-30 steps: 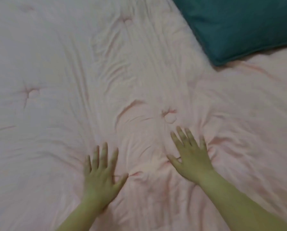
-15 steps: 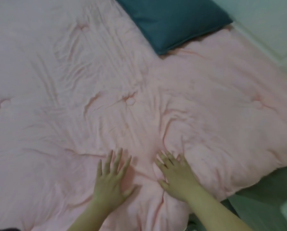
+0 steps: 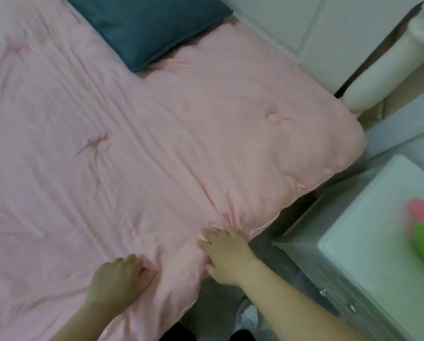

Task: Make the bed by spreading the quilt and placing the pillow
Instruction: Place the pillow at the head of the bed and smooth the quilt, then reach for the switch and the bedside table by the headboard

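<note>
Slid back to the near edge: left hand (image 3: 118, 279) curled, grip unclear; right hand (image 3: 227, 254) gathering pink quilt (image 3: 181, 156). Spread over bed, teal pillow (image 3: 147, 25) atop. Smoothing; next, tug flat.

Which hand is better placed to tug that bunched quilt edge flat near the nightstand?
Right hand, probably. It already lies on the gathered folds at the quilt edge, nearest the nightstand. The left hand rests farther in, on smoother fabric.
</note>
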Motion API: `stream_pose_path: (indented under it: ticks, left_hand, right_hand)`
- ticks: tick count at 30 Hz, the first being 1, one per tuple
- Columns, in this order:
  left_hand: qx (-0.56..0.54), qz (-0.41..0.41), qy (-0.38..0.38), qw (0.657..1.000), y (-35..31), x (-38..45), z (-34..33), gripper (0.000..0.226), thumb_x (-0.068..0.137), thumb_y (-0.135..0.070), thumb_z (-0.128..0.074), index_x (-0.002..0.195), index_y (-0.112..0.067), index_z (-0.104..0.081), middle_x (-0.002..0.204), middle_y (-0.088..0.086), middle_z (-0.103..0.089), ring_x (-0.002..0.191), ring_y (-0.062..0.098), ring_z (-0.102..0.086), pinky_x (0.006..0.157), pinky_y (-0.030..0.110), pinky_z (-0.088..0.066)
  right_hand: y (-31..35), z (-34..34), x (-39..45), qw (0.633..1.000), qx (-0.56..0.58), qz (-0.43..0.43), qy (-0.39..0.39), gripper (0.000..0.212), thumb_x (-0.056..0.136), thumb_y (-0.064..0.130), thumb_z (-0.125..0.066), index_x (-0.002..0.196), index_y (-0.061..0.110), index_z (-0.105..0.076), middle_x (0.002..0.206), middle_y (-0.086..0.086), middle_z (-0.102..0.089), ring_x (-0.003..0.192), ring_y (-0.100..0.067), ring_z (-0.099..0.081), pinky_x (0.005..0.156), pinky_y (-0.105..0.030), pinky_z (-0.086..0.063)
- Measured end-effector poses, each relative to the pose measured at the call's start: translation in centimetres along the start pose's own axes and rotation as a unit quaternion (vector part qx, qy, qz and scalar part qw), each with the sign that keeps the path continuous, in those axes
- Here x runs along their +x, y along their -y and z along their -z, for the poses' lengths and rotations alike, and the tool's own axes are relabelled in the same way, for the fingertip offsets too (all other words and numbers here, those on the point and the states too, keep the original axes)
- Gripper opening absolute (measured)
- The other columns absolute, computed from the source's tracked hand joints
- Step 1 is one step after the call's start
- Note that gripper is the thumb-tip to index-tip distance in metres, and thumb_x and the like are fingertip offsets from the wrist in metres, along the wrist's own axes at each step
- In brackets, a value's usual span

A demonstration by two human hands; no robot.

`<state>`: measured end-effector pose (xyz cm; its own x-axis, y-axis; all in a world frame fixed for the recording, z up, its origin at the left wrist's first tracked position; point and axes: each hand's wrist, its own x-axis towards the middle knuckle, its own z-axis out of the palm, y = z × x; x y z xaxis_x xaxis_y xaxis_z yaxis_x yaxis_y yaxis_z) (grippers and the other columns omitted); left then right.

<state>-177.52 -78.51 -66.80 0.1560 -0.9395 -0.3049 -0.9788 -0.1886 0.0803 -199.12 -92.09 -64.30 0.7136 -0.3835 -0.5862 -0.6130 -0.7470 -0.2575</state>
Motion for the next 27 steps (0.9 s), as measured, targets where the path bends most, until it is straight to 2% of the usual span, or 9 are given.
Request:
stream_pose_path:
  ticks: [2, 3, 5, 8, 12, 19, 23, 25, 27]
  left_hand:
    - [0.005, -0.053, -0.014, 0.999, -2.1, 1.1, 1.2, 0.069, 0.090, -0.060, -0.021, 0.045, -0.018, -0.052, 0.046, -0.001, -0.050, 0.037, 0.024, -0.053, 0.034, 0.025, -0.038]
    - [0.006, -0.070, -0.017, 0.997, -3.3, 1.6, 1.9, 0.068, 0.089, -0.061, -0.022, 0.046, -0.019, -0.053, 0.047, -0.002, -0.051, 0.039, 0.023, -0.054, 0.035, 0.024, -0.037]
    - [-0.005, -0.094, -0.012, 0.996, -7.1, 3.1, 3.6, 0.057, 0.084, -0.062, -0.032, 0.054, -0.022, -0.059, 0.053, -0.005, -0.054, 0.046, 0.021, -0.056, 0.038, 0.025, -0.038]
    - [0.013, -0.115, 0.018, 0.993, -12.2, 5.4, 5.5, 0.045, 0.078, -0.060, -0.039, 0.070, -0.027, -0.068, 0.070, -0.009, -0.063, 0.058, 0.016, -0.059, 0.044, 0.027, -0.045]
    - [0.034, -0.132, 0.050, 0.989, -18.6, 7.5, 7.3, 0.050, 0.080, -0.065, -0.037, 0.089, -0.029, -0.071, 0.094, -0.010, -0.069, 0.078, 0.014, -0.066, 0.059, 0.030, -0.055]
    - [0.000, -0.224, 0.030, 0.974, -29.4, 10.3, 9.5, 0.056, 0.084, -0.064, -0.031, 0.102, -0.026, -0.068, 0.104, -0.006, -0.067, 0.090, 0.018, -0.064, 0.069, 0.035, -0.056]
    - [0.015, -0.265, 0.030, 0.964, -37.9, 10.7, 10.1, 0.063, 0.085, -0.067, -0.026, 0.126, -0.029, -0.053, 0.129, -0.008, -0.054, 0.118, 0.017, -0.051, 0.090, 0.036, -0.047]
    - [0.042, -0.303, 0.046, 0.951, -42.0, 10.9, 9.7, 0.063, 0.089, -0.066, -0.028, 0.139, -0.029, -0.038, 0.142, -0.008, -0.041, 0.129, 0.015, -0.039, 0.100, 0.034, -0.038]
    - [0.068, -0.330, 0.056, 0.940, -46.1, 10.7, 9.0, 0.066, 0.089, -0.065, -0.028, 0.143, -0.028, -0.030, 0.146, -0.008, -0.035, 0.132, 0.015, -0.034, 0.102, 0.033, -0.036]
  right_hand:
    - [-0.9, 1.3, -1.7, 0.999, 0.028, -0.034, 0.012, 0.036, 0.090, 0.028, -0.043, 0.119, 0.010, -0.056, 0.122, -0.012, -0.054, 0.114, -0.032, -0.051, 0.091, -0.041, -0.042]
    - [-1.3, 1.9, -2.5, 0.998, 0.045, -0.044, 0.017, 0.033, 0.091, 0.025, -0.041, 0.111, 0.007, -0.060, 0.110, -0.012, -0.058, 0.103, -0.032, -0.056, 0.082, -0.037, -0.044]
    - [-3.1, 2.7, -4.7, 0.995, 0.078, -0.056, 0.004, 0.033, 0.092, 0.029, -0.040, 0.104, 0.008, -0.063, 0.104, -0.012, -0.062, 0.095, -0.033, -0.057, 0.077, -0.035, -0.044]
    - [-6.5, 2.8, -8.1, 0.980, 0.160, -0.099, -0.059, 0.030, 0.092, 0.035, -0.039, 0.102, 0.017, -0.061, 0.109, -0.007, -0.062, 0.097, -0.030, -0.057, 0.077, -0.035, -0.044]
    - [-12.4, 1.5, -13.8, 0.965, 0.143, -0.194, -0.105, 0.040, 0.095, 0.039, -0.036, 0.122, 0.016, -0.055, 0.121, -0.008, -0.056, 0.110, -0.027, -0.052, 0.089, -0.039, -0.044]
    - [-22.4, -2.8, -26.0, 0.898, 0.115, -0.375, -0.201, 0.042, 0.094, 0.034, -0.040, 0.132, 0.018, -0.046, 0.135, -0.002, -0.048, 0.123, -0.024, -0.047, 0.097, -0.035, -0.041]
    - [-27.2, -5.9, -33.7, 0.833, 0.142, -0.470, -0.257, 0.050, 0.085, 0.030, -0.055, 0.133, 0.017, -0.049, 0.139, -0.004, -0.049, 0.126, -0.025, -0.046, 0.104, -0.035, -0.035]
    - [-29.1, -8.0, -37.8, 0.795, 0.168, -0.519, -0.263, 0.050, 0.081, 0.029, -0.058, 0.129, 0.015, -0.052, 0.133, -0.007, -0.053, 0.121, -0.029, -0.050, 0.101, -0.039, -0.039]
    - [-30.1, -10.5, -41.4, 0.765, 0.206, -0.554, -0.257, 0.048, 0.082, 0.029, -0.058, 0.127, 0.014, -0.051, 0.131, -0.009, -0.053, 0.115, -0.032, -0.052, 0.095, -0.041, -0.043]
